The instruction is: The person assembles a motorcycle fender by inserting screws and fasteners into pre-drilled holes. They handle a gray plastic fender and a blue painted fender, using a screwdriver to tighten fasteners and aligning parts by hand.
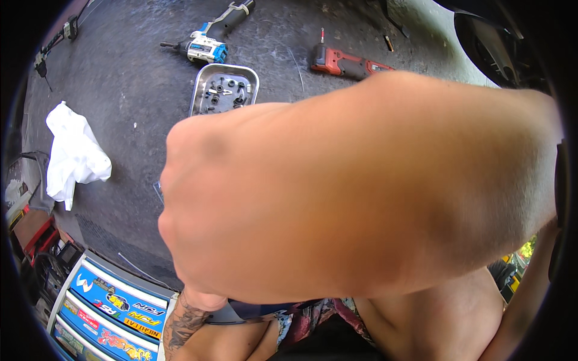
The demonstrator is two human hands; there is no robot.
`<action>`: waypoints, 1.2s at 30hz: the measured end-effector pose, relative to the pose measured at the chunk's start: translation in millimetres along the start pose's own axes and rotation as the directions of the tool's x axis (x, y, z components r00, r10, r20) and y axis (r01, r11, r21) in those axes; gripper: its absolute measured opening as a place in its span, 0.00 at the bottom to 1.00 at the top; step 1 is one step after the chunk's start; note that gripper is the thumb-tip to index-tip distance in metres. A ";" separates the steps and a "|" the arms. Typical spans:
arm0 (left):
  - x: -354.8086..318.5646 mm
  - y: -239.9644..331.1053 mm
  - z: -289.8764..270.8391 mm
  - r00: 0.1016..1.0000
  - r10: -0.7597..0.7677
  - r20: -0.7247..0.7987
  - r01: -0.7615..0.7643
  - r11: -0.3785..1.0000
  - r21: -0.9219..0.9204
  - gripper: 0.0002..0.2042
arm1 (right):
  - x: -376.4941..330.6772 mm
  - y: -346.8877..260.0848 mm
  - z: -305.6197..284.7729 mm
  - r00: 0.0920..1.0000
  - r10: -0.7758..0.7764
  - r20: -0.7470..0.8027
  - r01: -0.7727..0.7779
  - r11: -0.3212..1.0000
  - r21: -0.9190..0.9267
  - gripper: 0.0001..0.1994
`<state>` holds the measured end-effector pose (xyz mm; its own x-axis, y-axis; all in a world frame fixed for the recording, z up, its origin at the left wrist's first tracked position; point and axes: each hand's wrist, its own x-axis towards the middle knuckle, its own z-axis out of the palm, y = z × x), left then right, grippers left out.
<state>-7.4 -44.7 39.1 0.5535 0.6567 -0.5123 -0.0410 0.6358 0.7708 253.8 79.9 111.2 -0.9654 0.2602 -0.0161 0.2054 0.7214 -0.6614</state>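
While blocking near end of metal tray [258, 88] from view, keep right hand [220, 195] clear of loose fasteners [219, 88] inside; cannot tell fingers' grip, left hand [208, 300] included.

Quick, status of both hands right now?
Left hand: can't be made out in this view, so its grip can't be told.
Right hand: back toward the camera, fingers hidden; open, closed or holding can't be told.
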 end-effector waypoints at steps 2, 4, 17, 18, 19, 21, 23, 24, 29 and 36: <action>0.1 -0.4 -0.3 0.999 -0.038 -0.010 0.037 0.999 -0.035 0.20 | 1.0 1.1 -0.2 1.000 -0.002 -0.001 0.002 1.000 -0.003 0.09; -0.6 2.2 0.2 0.998 -0.067 -0.016 0.066 0.996 -0.059 0.19 | 2.3 1.9 -0.7 1.000 -0.004 -0.001 0.004 1.000 -0.002 0.09; 1.9 9.0 4.2 0.994 -0.104 -0.037 0.100 0.990 -0.104 0.16 | 13.5 5.3 -2.6 1.000 -0.006 0.020 0.007 1.000 -0.030 0.11; 1.3 8.7 4.0 0.994 -0.103 -0.039 0.098 0.989 -0.108 0.16 | 14.1 4.7 -2.6 1.000 -0.006 0.023 0.007 0.999 -0.031 0.11; 1.1 8.3 3.7 0.994 -0.101 -0.041 0.096 0.990 -0.106 0.16 | 14.5 4.4 -2.9 1.000 -0.007 0.024 0.008 0.999 -0.034 0.11; 0.6 8.4 3.4 0.994 -0.098 -0.048 0.093 0.990 -0.109 0.16 | 15.0 3.3 -3.7 1.000 -0.006 0.030 0.008 0.999 -0.040 0.11; 0.6 8.9 3.6 0.994 -0.096 -0.050 0.090 0.990 -0.106 0.15 | 14.7 2.6 -5.3 1.000 -0.002 0.030 0.003 0.999 -0.046 0.11; 1.1 9.1 3.6 0.994 -0.093 -0.052 0.088 0.990 -0.107 0.15 | 15.3 2.7 -5.0 0.999 -0.005 0.035 0.007 0.999 -0.049 0.12; 2.6 8.6 4.4 0.995 -0.086 -0.053 0.080 0.991 -0.103 0.15 | 18.2 2.5 -7.0 0.999 0.000 0.038 0.003 0.998 -0.069 0.13; 0.6 12.2 4.5 0.993 -0.076 -0.093 0.065 0.991 -0.115 0.14 | 23.2 0.6 -14.9 0.999 -0.006 0.052 0.011 0.995 -0.095 0.14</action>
<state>-3.8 -38.4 49.9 0.4755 0.6412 -0.6023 -0.1005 0.7198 0.6869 233.9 96.0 121.7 -0.9736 0.2224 -0.0511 0.2094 0.7818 -0.5873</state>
